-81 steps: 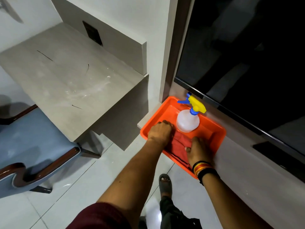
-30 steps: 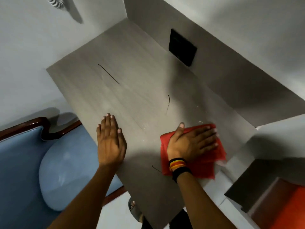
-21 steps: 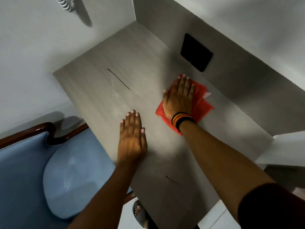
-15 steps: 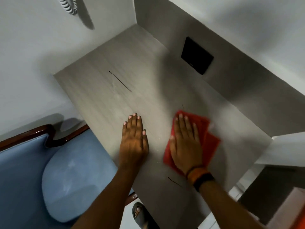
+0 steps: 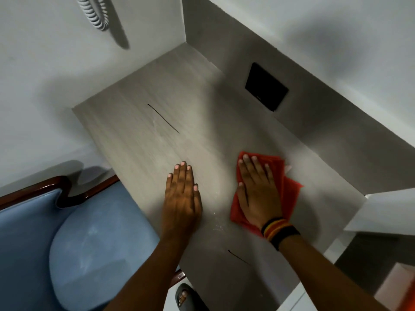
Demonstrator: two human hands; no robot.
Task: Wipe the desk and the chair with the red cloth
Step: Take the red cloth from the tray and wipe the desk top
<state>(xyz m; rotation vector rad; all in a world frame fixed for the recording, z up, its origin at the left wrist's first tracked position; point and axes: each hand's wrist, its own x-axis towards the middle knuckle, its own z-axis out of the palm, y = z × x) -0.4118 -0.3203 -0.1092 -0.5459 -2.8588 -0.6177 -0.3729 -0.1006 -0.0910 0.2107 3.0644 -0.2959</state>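
The grey desk (image 5: 143, 140) fills the middle of the view, with thin dark marks and pale smears on its top. My right hand (image 5: 258, 191) lies flat, palm down, on the red cloth (image 5: 289, 194), pressing it onto the right half of the desk. The cloth is bunched and sticks out past my fingers and to the right of my hand. My left hand (image 5: 183, 196) rests flat on the bare desk top near its front edge, holding nothing. The blue chair (image 5: 89, 250) with a dark wooden frame stands at the lower left, partly under the desk edge.
A black wall plate (image 5: 266, 86) sits on the grey panel behind the desk. White walls close the desk in at left and back. A coiled white cord (image 5: 93, 12) hangs at the top left. A white ledge (image 5: 381, 212) juts in at right. My sandalled foot (image 5: 185, 296) stands below.
I took the red cloth from the orange tray and brought it to the desk. Since then my right hand has swept it away across the desk and back toward me. My left hand stays planted.
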